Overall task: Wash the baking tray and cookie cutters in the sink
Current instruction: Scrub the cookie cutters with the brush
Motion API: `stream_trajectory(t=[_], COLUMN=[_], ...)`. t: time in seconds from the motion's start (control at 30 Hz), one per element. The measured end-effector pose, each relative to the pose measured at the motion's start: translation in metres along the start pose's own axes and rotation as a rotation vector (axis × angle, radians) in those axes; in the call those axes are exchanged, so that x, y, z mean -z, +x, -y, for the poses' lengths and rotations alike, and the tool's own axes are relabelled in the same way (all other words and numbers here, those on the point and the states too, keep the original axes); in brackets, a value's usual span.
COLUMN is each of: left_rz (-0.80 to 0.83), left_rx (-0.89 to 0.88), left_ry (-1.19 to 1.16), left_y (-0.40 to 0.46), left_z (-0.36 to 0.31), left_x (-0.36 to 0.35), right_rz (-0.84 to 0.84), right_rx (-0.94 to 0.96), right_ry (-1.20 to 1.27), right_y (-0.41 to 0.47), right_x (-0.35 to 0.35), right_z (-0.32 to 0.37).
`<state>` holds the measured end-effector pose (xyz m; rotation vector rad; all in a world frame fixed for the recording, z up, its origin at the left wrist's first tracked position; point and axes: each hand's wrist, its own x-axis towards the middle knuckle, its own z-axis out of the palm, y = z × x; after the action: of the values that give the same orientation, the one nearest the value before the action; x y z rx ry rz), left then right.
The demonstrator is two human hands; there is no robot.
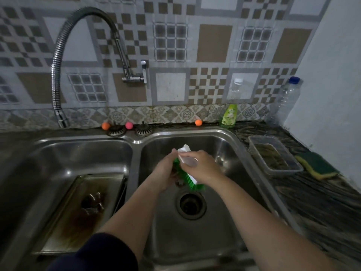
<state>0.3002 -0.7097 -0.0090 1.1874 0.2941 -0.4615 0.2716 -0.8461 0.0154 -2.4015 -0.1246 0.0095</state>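
At frame centre, over the right sink basin (pixel 224 222), the right hand (pixel 203 167) is closed around a white-handled green brush (pixel 192 178); the left hand (pixel 166 173) is curled around something small and dark, likely a cookie cutter, though it is mostly hidden. The stained baking tray (pixel 64 222) lies lower left in the left basin, with metal pieces on it; a wet cutter could slip towards the open drain (pixel 191 206) directly beneath.

Dim, soft picture; glints on the sink (pixel 230 133); curved, blurred edges.
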Motion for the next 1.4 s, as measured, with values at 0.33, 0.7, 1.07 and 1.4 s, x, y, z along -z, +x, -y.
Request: stream_trajectory(t=[0.33, 0.7, 1.07, 1.4], left_rz=[0.019, 0.074, -0.046, 0.178], left_rx=[-0.136, -0.182, -0.251, -0.258], left_ry=[0.010, 0.026, 0.134, 0.322], left_y=[-0.002, -0.005, 0.005, -0.012], left_z=[-0.004, -0.007, -0.002, -0.001], left_x=[0.012, 0.012, 0.013, 0.005], right_rz=[-0.068, -0.121, -0.122, -0.178], right_rx=[-0.055, 0.011, 0.020, 0.097], right_ry=[0.154, 0.195, 0.166, 0.039], right_y=[-0.006, -0.015, -0.016, -0.020], right_x=[0.004, 0.016, 0.015, 0.018], right_z=[-0.005, -0.014, -0.016, -0.006])
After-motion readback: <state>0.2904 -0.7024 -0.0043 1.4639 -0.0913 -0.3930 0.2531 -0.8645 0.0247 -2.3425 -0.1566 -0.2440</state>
